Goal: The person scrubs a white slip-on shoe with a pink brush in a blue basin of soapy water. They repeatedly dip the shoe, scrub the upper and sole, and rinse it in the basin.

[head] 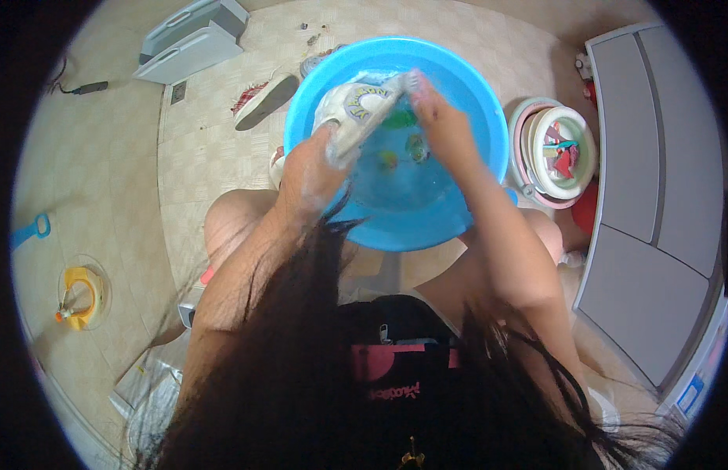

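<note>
My left hand, wet with suds, grips a soapy white item, apparently a shoe, tilted above the water. Curved lettering is printed on its side. My right hand is closed around what looks like a small pink brush with pale bristles, pressed to the item's far end. Motion blurs the brush, and the fingers hide part of it. Below both hands stands a round blue plastic basin of water, between my knees. Green and yellowish shapes show at its bottom, too unclear to name.
A red plaid shoe with a pale sole lies left of the basin. Stacked basins holding small coloured items stand at right, beside a grey cabinet. A grey-white bin and a yellow ring-shaped object are at left.
</note>
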`<state>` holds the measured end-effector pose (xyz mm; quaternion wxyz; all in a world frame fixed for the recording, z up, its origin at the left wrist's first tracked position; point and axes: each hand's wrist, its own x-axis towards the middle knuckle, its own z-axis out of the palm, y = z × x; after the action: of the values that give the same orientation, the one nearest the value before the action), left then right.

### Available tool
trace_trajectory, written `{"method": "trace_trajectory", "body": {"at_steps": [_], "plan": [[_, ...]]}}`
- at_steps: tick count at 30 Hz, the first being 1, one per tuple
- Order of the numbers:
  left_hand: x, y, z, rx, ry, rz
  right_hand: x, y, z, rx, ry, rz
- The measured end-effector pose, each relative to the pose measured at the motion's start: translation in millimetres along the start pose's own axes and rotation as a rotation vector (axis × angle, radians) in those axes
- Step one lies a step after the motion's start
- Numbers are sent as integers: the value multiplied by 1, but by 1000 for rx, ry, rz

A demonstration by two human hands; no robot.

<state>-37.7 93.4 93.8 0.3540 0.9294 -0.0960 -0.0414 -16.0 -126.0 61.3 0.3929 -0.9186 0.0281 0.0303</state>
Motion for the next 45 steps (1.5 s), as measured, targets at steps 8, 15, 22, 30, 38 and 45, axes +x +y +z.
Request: {"method": "trace_trajectory", "body": {"at_steps": [8,15,22,30,38,45], "plan": [[-15,-28,18,37,-59,119,-1,-20,-13,-212,-216,-1],[-22,-64,46,-905,-130,-540,-4,-30,-18,-183,-427,-173],[-26,-67,41,139,-151,237,9,-14,-12,-324,-161,-15],[-23,-54,37,33,-86,92,-1,-14,-3,-302,-211,-224],[-29,-107,64,60,-149,-94,12,-8,-14,-203,-328,-199],[-27,-105,72,-240,-228,-179,21,10,-20,-355,-225,-110]]}}
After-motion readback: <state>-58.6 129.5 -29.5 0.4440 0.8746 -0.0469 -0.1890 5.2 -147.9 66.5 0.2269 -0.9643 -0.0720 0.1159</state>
